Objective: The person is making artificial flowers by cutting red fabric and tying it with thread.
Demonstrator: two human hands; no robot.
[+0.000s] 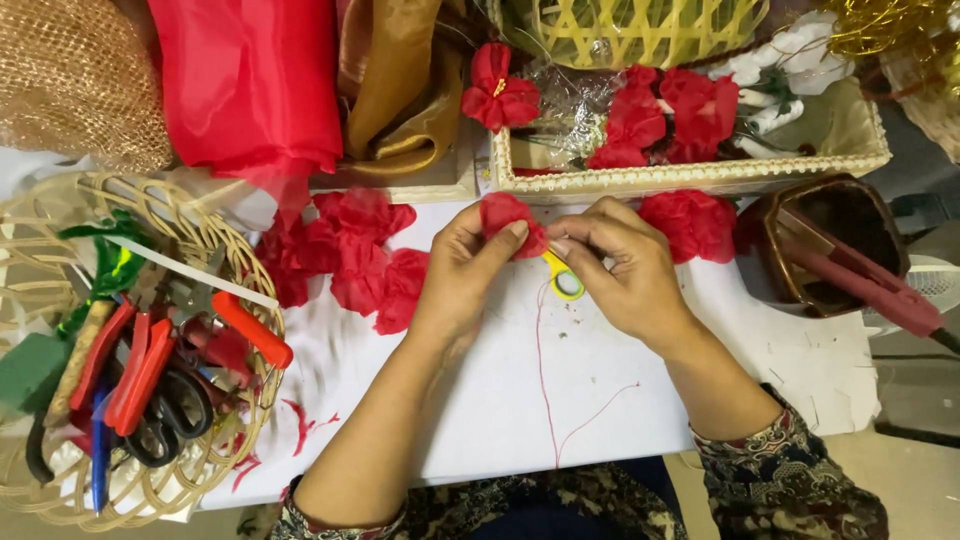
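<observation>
Your left hand (462,275): bare, no rings | your right hand (615,265): bare | your sleeves (790,480): dark, paisley-patterned, pushed to elbows

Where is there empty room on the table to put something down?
The bare white table in front of the hands has most room, crossed only by a thin red thread. Crowded: red petals behind the left hand, the tool basket at left, the flower tray behind the right hand.
</observation>
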